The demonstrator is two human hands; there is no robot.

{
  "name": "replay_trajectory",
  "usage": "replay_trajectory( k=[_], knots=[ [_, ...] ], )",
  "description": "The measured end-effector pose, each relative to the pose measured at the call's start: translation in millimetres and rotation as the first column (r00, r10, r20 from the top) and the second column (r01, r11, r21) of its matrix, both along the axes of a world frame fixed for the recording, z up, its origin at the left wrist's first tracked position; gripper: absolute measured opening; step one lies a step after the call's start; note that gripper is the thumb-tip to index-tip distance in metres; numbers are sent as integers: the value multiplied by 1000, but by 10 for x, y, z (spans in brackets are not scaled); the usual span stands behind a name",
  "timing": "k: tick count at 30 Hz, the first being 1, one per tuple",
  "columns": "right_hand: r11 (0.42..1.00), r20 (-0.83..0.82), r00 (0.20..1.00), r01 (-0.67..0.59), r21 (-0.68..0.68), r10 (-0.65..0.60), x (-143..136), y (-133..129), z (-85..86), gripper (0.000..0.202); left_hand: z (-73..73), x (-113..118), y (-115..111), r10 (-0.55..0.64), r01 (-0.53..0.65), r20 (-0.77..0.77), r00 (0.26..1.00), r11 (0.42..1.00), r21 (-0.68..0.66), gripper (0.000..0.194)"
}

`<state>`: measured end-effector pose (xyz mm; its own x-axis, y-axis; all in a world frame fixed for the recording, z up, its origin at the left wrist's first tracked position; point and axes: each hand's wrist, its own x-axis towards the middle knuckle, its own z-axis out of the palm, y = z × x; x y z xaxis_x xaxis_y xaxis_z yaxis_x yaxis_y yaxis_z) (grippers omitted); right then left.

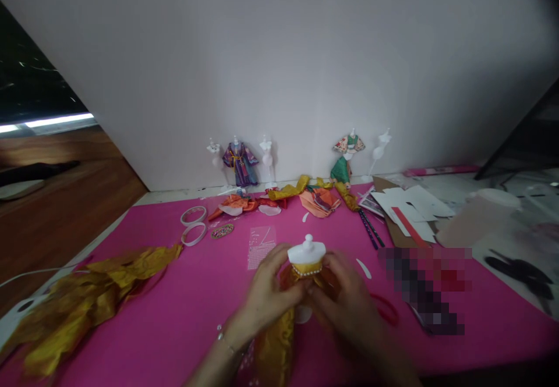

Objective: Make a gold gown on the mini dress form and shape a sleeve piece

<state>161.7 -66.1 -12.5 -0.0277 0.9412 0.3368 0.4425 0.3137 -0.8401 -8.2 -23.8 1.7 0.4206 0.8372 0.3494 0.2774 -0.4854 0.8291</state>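
Mannequin (307,252) in gold cloth (274,349) and pearl trim (307,270) is between left hand (271,288) and right hand (353,295), over the pink surface (166,323). Both hands' fingers grip it, thumbs near each other below the trim. The step looks like adjusting cloth at the bust; the next move seems to call for a light, steady pinch.

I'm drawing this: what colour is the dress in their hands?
The dress is gold, clearest in the head view.
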Motion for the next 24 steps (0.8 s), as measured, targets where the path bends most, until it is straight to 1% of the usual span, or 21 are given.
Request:
replay_trajectory(
  k=[2, 5, 8, 11, 14, 16, 19, 21, 24],
  knots=[
    [1000, 22, 1000, 13, 4, -13, 1, -2, -17, 23, -4, 9, 14, -3, 3, 12, 1000, 1000, 8, 45],
    [999, 79, 996, 41, 23, -43, 15, -47, -37, 32, -16, -10, 47, -11, 13, 77, 997, 1000, -28, 44],
    [999, 79, 996, 42, 20, -44, 60, -138, -32, 41, -23, -71, 81, 3, 20, 185, 983, 993, -119, 40],
    [999, 74, 996, 51, 1, -51, 125, -212, -18, 41, -13, -145, 102, 19, 39, 257, 966, 975, -218, 34],
    [996, 130, 987, 88, 32, -91, 161, -229, -15, 36, -2, -196, 110, 32, 44, 290, 957, 967, -250, 30],
    [995, 151, 985, 72, 67, -81, 156, -221, -19, 28, -1, -213, 111, 39, 39, 289, 957, 965, -258, 29],
    [992, 132, 990, 39, 116, -54, 129, -211, -28, 19, -2, -221, 110, 36, 39, 282, 959, 966, -256, 28],
    [989, 102, 993, 51, 138, -65, 120, -219, -27, 16, 3, -220, 107, 29, 48, 287, 957, 965, -257, 29],
    [993, 76, 996, 44, 108, -53, 125, -262, 9, 15, 22, -212, 102, 15, 78, 301, 953, 953, -293, 35]
  ],
)
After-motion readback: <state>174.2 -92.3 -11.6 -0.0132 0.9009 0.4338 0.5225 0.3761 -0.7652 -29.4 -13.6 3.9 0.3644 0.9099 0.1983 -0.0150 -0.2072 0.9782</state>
